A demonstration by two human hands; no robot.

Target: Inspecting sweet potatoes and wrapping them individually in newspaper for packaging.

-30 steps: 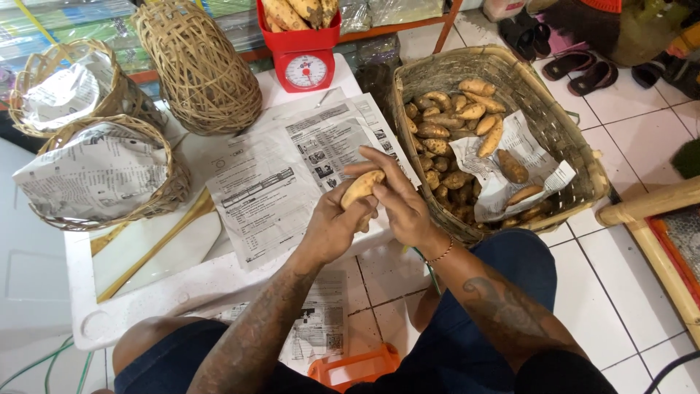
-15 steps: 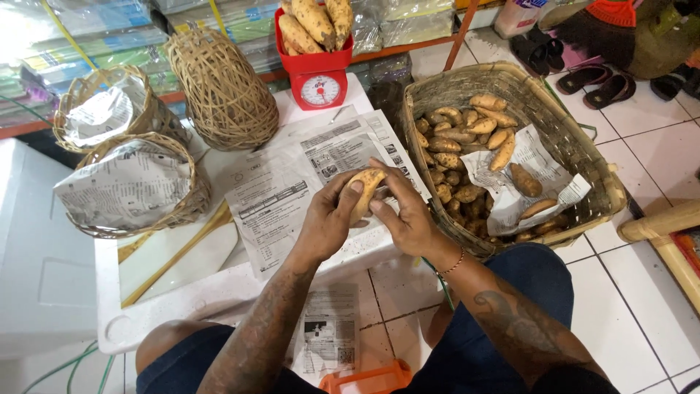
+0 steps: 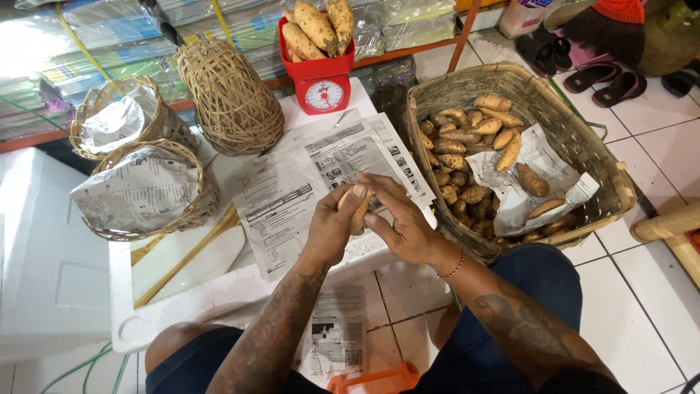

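Above the white bench [image 3: 219, 299] and its spread newspaper sheets [image 3: 292, 193], the left hand [image 3: 332, 226] and right hand [image 3: 401, 226] are both closed around one sweet potato [image 3: 359, 210]. It could slip to the tiled floor, since the grip is over the bench's edge (my guess). At right, a big wicker basket [image 3: 583, 146] holds many more; the red scale's pan [image 3: 317, 55] carries several; two paper-lined baskets [image 3: 146, 190] look otherwise empty.

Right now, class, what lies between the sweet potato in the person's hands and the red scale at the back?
In the head view, printed newspaper sheets on the white box lie between the sweet potato and the red scale.
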